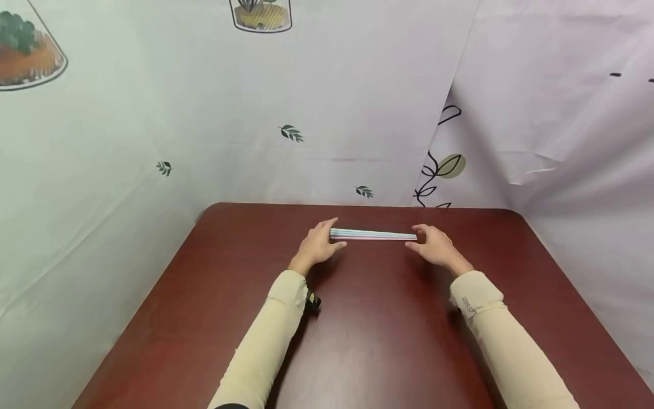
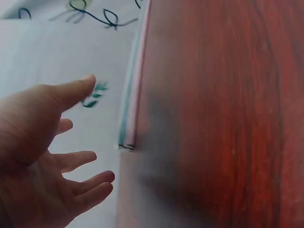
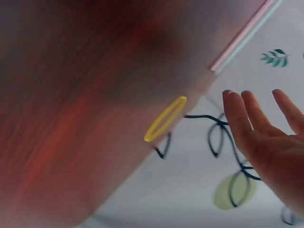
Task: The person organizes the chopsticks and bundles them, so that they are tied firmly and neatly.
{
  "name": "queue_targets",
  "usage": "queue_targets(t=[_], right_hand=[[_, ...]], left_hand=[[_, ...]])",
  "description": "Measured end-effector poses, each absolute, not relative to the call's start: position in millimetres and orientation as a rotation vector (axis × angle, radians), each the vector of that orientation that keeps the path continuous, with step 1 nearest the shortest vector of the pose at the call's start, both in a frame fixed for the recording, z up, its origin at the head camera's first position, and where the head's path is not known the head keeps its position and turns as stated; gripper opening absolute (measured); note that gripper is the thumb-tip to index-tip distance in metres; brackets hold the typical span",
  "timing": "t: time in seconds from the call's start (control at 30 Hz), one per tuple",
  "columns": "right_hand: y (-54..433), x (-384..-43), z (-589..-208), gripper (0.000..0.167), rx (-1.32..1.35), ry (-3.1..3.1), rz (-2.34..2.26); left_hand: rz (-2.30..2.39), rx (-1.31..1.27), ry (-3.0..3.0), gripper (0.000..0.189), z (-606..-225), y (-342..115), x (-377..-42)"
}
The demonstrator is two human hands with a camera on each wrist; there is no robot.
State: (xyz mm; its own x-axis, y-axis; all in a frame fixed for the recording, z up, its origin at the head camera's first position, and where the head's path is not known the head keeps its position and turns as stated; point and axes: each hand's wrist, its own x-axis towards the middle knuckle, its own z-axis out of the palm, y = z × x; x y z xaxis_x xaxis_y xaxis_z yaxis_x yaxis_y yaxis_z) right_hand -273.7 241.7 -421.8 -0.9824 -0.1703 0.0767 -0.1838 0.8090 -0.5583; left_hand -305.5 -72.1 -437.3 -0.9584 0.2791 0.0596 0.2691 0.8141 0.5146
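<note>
A bundle of slim pastel sticks (image 1: 373,234), in blue, white and pink, lies crosswise near the far side of the table. At its left end is my left hand (image 1: 317,243), thumb and fingers spread. The left wrist view shows this hand (image 2: 52,147) with a gap between its fingers and the end of the sticks (image 2: 129,109). My right hand (image 1: 435,245) is at the opposite end, thumb and fingers apart around it. In the right wrist view its fingers (image 3: 254,116) stretch toward the sticks (image 3: 244,35) and hold nothing.
A thin yellow loop (image 3: 165,118) shows by the table edge in the right wrist view. The dark red table (image 1: 357,341) reaches back to a white curtain (image 1: 332,102) printed with leaves. A small black device (image 1: 313,301) sits at the left cuff.
</note>
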Motion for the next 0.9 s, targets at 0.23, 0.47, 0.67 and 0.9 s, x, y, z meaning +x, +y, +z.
queue_targets(t=[0.23,0.47,0.67,0.9], right_hand=[[249.3,-299.8,-439.4,0.057,0.181,-2.981,1.045],[248.8,-315.4,-446.5,0.052,0.12,-2.974,1.075],[246.8,-311.6,-444.6,0.045,0.111,-2.99,1.048],[246.1,-310.8,-440.5,0.038,0.076,-2.991,1.044]], left_hand=[[0.978,0.383,2.887,0.078,-455.7,-72.4,-325.3],[0.931,0.348,2.931,0.079,-460.1,-67.9,-338.1],[0.954,0.306,2.917,0.073,-459.3,-72.3,-335.0],[0.965,0.327,2.932,0.058,-452.3,-77.1,-332.4]])
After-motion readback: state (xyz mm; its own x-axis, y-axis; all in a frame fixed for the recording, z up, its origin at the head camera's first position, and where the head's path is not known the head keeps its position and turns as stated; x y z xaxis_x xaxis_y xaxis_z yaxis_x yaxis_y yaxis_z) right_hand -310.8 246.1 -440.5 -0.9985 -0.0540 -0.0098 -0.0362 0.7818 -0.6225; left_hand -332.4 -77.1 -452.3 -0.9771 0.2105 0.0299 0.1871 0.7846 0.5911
